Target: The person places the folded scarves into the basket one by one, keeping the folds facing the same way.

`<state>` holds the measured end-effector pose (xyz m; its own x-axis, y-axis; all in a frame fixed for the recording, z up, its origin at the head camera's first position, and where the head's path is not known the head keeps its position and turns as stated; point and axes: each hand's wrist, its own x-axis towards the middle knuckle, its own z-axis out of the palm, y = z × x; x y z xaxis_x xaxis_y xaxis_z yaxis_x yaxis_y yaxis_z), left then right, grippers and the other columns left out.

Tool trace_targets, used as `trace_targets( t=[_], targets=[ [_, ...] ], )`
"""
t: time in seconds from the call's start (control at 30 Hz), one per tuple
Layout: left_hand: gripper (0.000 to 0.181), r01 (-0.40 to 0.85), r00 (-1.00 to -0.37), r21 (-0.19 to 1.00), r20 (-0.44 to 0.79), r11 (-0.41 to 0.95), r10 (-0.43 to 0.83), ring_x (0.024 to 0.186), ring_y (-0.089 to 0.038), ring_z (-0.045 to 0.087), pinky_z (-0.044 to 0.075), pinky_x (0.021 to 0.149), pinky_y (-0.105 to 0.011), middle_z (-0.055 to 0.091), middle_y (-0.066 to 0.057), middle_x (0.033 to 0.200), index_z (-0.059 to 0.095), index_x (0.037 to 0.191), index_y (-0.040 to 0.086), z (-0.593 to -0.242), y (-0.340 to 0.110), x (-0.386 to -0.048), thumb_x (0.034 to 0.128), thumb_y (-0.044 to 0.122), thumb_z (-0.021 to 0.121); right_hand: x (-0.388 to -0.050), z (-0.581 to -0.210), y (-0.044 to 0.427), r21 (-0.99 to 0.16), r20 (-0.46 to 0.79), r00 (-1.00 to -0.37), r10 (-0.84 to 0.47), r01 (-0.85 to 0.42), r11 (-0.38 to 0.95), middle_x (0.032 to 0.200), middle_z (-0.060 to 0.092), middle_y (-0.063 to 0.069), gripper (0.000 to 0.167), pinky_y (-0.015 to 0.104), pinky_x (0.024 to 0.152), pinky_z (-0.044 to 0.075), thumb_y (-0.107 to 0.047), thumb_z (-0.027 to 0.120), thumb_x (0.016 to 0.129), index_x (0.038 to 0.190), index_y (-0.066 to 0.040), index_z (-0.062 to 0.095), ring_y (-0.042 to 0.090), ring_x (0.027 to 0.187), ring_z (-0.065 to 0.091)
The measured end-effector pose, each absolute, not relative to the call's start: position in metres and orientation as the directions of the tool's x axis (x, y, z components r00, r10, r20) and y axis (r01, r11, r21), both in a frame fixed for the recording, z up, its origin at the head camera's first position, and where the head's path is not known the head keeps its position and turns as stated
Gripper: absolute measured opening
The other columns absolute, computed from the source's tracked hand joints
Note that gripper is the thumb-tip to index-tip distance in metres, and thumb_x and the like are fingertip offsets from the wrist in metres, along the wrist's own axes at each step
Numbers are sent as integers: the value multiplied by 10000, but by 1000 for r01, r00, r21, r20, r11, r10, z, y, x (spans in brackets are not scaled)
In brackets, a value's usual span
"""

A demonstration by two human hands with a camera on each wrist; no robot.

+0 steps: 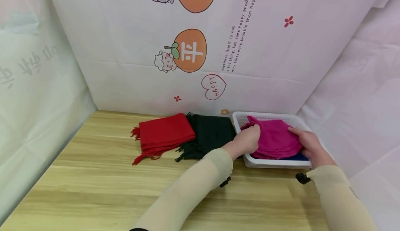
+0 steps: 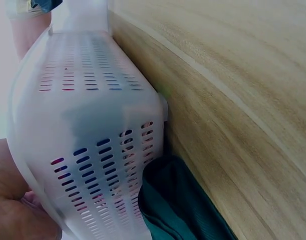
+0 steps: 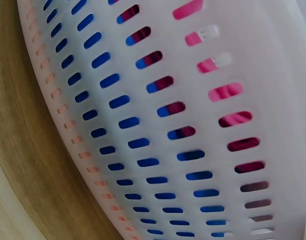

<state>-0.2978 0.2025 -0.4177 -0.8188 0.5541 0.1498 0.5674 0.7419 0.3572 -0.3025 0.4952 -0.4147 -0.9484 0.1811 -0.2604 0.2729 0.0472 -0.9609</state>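
Observation:
A folded magenta scarf (image 1: 278, 137) with a fringe lies in the white plastic basket (image 1: 239, 118) at the right of the table. My left hand (image 1: 248, 140) grips its left edge with curled fingers, over the basket's left rim. At the opposite edge my right hand (image 1: 309, 143) pinches the cloth between thumb and fingers. Dark blue cloth (image 1: 298, 157) shows beneath the magenta one. In the left wrist view, part of my left hand (image 2: 15, 205) is at the basket rim. The right wrist view shows only the slotted basket wall (image 3: 203, 140), with blue and magenta cloth behind it.
Left of the basket lies a folded dark green scarf (image 1: 214, 133), close against its wall. A folded red scarf (image 1: 165, 133) overlaps the green one's left side. Printed white sheets (image 1: 131, 43) rise behind and beside the wooden table (image 1: 93, 182).

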Motion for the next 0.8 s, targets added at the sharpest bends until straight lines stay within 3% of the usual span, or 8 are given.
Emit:
trace_targets(
  t=[0.13,0.27,0.37,0.43,0.53,0.7,0.8],
  targets=[
    [476,571,-816,383,168,726,554,725,-32,560,491,620,-164,639,23,927,508,1540,-9,-417,201,-297,1104,132,640,-302,-418,498,-922,-270,-941,203,314,228,798,730,-83,371,281,705,624,-433,781,1059,1135,-93,651,84,732,721],
    [435,561,-819,438,169,703,548,631,-50,560,475,551,-181,625,17,822,510,1516,-25,-414,199,-298,1113,109,603,-299,-418,498,-901,-244,-950,193,296,318,780,736,-71,309,280,697,622,-368,725,1097,1161,-71,669,90,713,732],
    [420,545,-823,490,156,680,547,559,-69,534,445,505,-196,605,8,737,504,1509,-34,-413,196,-299,1118,95,583,-297,-417,496,-899,-209,-957,202,269,346,812,738,-86,428,269,705,620,-329,717,1101,1355,12,677,77,733,729],
    [393,538,-823,519,153,664,547,550,-81,520,430,498,-203,594,2,723,509,1488,-34,-412,195,-300,1121,89,576,-297,-416,497,-903,-185,-961,204,248,351,855,734,-124,607,258,719,619,-315,702,1109,1541,87,564,60,762,723],
    [347,531,-824,547,157,647,544,592,-81,535,442,524,-198,596,6,756,529,1443,-25,-410,194,-300,1118,83,584,-296,-415,497,-930,-158,-960,230,223,293,907,705,-197,758,236,721,613,-292,733,1095,1667,80,403,32,791,707],
    [380,521,-831,575,172,631,529,702,-80,588,482,601,-184,638,7,873,523,1479,-28,-408,192,-301,1120,80,589,-296,-414,500,-980,-156,-938,311,186,66,984,671,-229,720,221,697,606,-220,820,1041,1668,-65,502,24,793,701],
    [472,516,-833,594,179,617,524,745,-79,604,492,633,-181,689,-14,975,474,1569,-36,-407,191,-302,1124,76,583,-297,-412,500,-985,-159,-921,356,171,3,1087,611,-200,766,197,699,600,-214,809,1048,1705,-80,439,-1,810,685]
  ],
)
